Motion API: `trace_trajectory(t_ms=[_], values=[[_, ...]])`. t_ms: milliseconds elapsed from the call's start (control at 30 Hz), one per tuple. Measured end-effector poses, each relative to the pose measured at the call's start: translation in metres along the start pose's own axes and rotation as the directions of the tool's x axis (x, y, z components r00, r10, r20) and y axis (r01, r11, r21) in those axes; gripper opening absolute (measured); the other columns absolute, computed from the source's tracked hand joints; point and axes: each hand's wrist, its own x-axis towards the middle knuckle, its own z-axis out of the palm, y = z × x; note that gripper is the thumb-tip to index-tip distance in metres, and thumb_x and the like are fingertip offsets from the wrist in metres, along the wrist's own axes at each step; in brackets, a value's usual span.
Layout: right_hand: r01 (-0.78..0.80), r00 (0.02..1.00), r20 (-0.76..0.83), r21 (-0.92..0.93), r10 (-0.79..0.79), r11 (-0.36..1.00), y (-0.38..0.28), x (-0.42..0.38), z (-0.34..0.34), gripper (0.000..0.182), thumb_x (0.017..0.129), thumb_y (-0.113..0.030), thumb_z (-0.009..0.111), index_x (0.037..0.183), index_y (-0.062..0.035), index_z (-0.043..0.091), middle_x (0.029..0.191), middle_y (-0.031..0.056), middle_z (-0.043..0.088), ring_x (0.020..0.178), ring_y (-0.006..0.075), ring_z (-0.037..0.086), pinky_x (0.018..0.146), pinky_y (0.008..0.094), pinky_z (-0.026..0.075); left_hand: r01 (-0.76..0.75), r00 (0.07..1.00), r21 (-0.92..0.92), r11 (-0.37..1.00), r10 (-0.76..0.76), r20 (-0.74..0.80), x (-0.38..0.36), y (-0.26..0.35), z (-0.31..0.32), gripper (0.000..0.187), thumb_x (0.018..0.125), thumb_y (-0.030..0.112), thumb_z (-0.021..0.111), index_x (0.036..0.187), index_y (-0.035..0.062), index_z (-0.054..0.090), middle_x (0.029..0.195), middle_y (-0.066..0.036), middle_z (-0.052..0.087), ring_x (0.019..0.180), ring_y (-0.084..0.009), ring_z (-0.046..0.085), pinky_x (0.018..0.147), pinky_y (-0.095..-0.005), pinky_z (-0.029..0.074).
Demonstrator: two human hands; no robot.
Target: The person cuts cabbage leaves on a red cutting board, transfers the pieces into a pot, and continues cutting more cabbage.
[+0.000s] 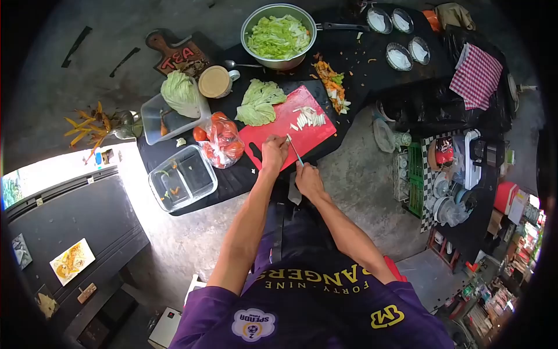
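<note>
My right hand (310, 180) grips a knife (295, 149) with a narrow blade, pointing forward over the red cutting board (279, 131). On the board's near left part, my left hand (274, 153) is closed, fingertips at the knife's tip; what they pinch is too small to make out. Thin white strips of cut vegetable (308, 118) lie on the board's far right part. A loose green cabbage leaf (260, 102) overlaps the board's far left corner. To the left sits a plastic bag of tomatoes (223, 141).
A pot (311, 43) of shredded greens stands at the back, its handle pointing right. Chopped orange and white scraps (332, 84) lie right of the board. Leftward are a plastic tub (152, 125) with a cabbage (181, 94), a glass dish (203, 189) and a lidded mug (214, 82).
</note>
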Motion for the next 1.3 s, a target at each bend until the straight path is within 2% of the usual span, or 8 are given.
trace_trajectory(t_ms=[267, 367, 567, 667, 800, 933, 1167, 1300], values=[[-0.043, 0.999, 0.0, -0.04, 0.043, 0.998, -0.028, 0.005, -0.003, 0.045, 0.1, -0.033, 0.04, 0.101, 0.007, 0.061, 0.098, 0.0347, 0.063, 0.098, 0.0505, 0.06, 0.086, 0.0558, 0.048, -0.053, 0.999, 0.134, 0.989, 0.052, 0.009, 0.004, -0.011, -0.001, 0.028, 0.075, 0.01, 0.069, 0.101, -0.0001, 0.072, 0.093, -0.02, 0.068, 0.082, -0.0356, 0.066, 0.079, -0.0405, 0.053], [-0.044, 0.999, -0.034, -0.059, 0.042, 0.997, -0.015, -0.002, 0.0, 0.047, 0.101, -0.035, 0.039, 0.1, 0.0061, 0.062, 0.098, 0.0362, 0.062, 0.098, 0.0498, 0.06, 0.085, 0.0554, 0.049, -0.005, 0.998, 0.113, 0.994, -0.003, 0.068, 0.005, 0.002, -0.006, 0.027, 0.076, 0.011, 0.069, 0.1, -0.0008, 0.072, 0.092, -0.02, 0.068, 0.082, -0.0362, 0.066, 0.08, -0.0411, 0.052], [-0.119, 0.993, -0.011, -0.126, 0.119, 0.985, 0.028, -0.015, 0.011, 0.053, 0.101, -0.043, 0.035, 0.104, 0.0037, 0.059, 0.097, 0.0298, 0.066, 0.098, 0.0474, 0.063, 0.088, 0.0533, 0.049, -0.048, 0.999, 0.085, 0.995, 0.05, -0.023, 0.005, -0.012, 0.003, 0.024, 0.077, 0.013, 0.071, 0.098, 0.0009, 0.073, 0.088, -0.019, 0.067, 0.079, -0.0358, 0.066, 0.075, -0.0403, 0.052], [-0.072, 0.997, 0.0, -0.084, 0.072, 0.994, 0.023, -0.018, -0.001, 0.052, 0.1, -0.043, 0.037, 0.104, 0.0033, 0.059, 0.098, 0.0319, 0.065, 0.096, 0.0493, 0.062, 0.087, 0.0548, 0.049, -0.108, 0.989, 0.147, 0.983, 0.121, -0.089, -0.002, -0.005, -0.015, 0.025, 0.076, 0.014, 0.074, 0.098, 0.0017, 0.073, 0.085, -0.018, 0.067, 0.076, -0.0323, 0.066, 0.071, -0.0378, 0.053], [0.026, 0.998, -0.047, -0.077, -0.029, 0.997, 0.021, -0.008, -0.006, 0.051, 0.1, -0.043, 0.038, 0.1, 0.0035, 0.06, 0.094, 0.0328, 0.065, 0.091, 0.0507, 0.062, 0.083, 0.0568, 0.048, -0.043, 0.998, 0.06, 0.997, 0.045, -0.032, -0.009, -0.012, -0.025, 0.028, 0.073, 0.013, 0.076, 0.099, 0.0019, 0.073, 0.082, -0.016, 0.066, 0.072, -0.0253, 0.066, 0.067, -0.0353, 0.052], [0.051, 0.989, -0.129, -0.133, -0.068, 0.99, 0.016, 0.01, -0.027, 0.049, 0.099, -0.044, 0.04, 0.1, 0.001, 0.06, 0.088, 0.0324, 0.065, 0.086, 0.0516, 0.062, 0.078, 0.0588, 0.048, -0.084, 0.996, 0.089, 0.992, 0.087, -0.034, -0.014, -0.015, -0.02, 0.03, 0.073, 0.011, 0.075, 0.101, 0.001, 0.072, 0.085, -0.017, 0.066, 0.072, -0.0267, 0.065, 0.068, -0.0357, 0.053], [0.217, 0.976, 0.101, -0.299, -0.195, 0.929, 0.061, 0.014, -0.044, 0.046, 0.098, -0.045, 0.044, 0.1, -0.0018, 0.059, 0.088, 0.0319, 0.065, 0.086, 0.0523, 0.062, 0.079, 0.0591, 0.048, -0.015, 0.998, 0.103, 0.995, 0.021, -0.055, -0.015, -0.012, -0.015, 0.029, 0.074, 0.012, 0.071, 0.101, 0.0001, 0.072, 0.085, -0.019, 0.066, 0.074, -0.0299, 0.066, 0.07, -0.0369, 0.053], [0.254, 0.965, 0.04, -0.357, -0.257, 0.899, 0.05, 0.039, -0.072, 0.045, 0.098, -0.045, 0.044, 0.1, -0.002, 0.059, 0.088, 0.0287, 0.067, 0.087, 0.0504, 0.063, 0.078, 0.0579, 0.049, -0.039, 0.999, 0.079, 0.996, 0.04, -0.01, -0.017, -0.013, -0.016, 0.027, 0.075, 0.011, 0.07, 0.1, 0.0, 0.072, 0.085, -0.02, 0.066, 0.074, -0.0309, 0.066, 0.071, -0.0374, 0.053]])
